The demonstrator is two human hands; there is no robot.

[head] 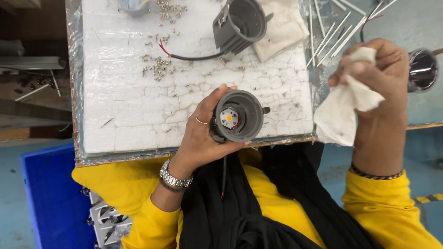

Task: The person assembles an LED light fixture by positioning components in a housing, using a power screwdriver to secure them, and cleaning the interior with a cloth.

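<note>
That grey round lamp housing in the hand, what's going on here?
A person in yellow sleeves holds a grey lamp housing in the left hand, open end up, showing a small yellow chip inside. The right hand has a white cloth bunched in its grip, raised off to the side and not touching the housing. A second grey housing with red and black wires lies on the white foam board, among scattered small screws.
</note>
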